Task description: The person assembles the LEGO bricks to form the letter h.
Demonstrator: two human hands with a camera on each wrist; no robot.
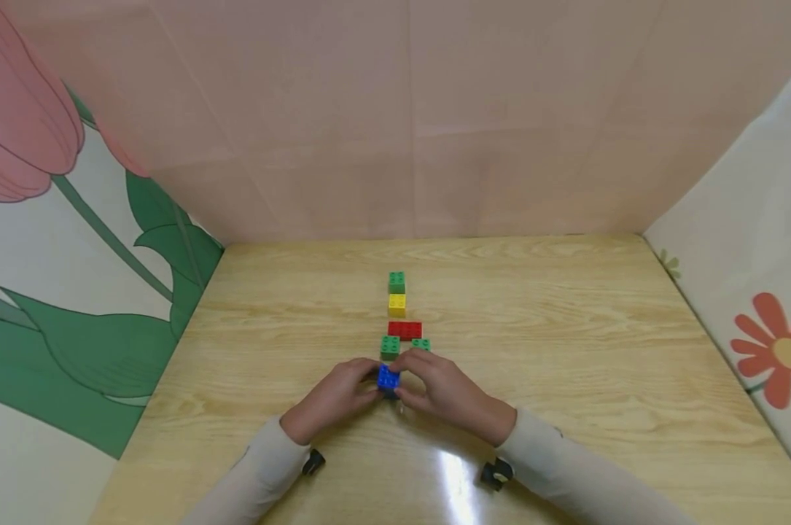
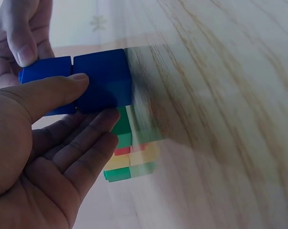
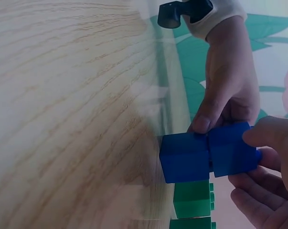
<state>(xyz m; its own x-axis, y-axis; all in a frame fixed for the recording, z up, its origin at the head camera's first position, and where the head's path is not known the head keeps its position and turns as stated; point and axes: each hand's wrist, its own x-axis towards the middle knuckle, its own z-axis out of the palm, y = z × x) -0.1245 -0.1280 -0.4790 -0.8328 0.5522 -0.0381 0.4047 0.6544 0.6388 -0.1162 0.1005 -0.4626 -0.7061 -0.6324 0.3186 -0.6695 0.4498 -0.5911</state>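
Two blue toy building bricks stand one on top of the other near the middle of the table; the head view shows mainly the studded upper brick (image 1: pixel 388 377). From the side, the lower blue brick (image 3: pixel 184 160) rests on the wood, and a thin, slightly uneven seam separates it from the upper one. My right hand (image 1: pixel 449 394) pinches the upper blue brick between thumb and fingers. On the opposite side my left hand (image 1: pixel 337 394) holds the stack, its thumb across the seam and its fingers along the far side.
Just beyond the hands sit a green brick (image 1: pixel 390 348) and another green brick (image 1: pixel 421 344), partly hidden by the right hand. Farther back are a long red brick (image 1: pixel 404 331), a yellow brick (image 1: pixel 397 305) and a third green brick (image 1: pixel 396 282). A pink cloth wall (image 1: pixel 408 146) stands behind.
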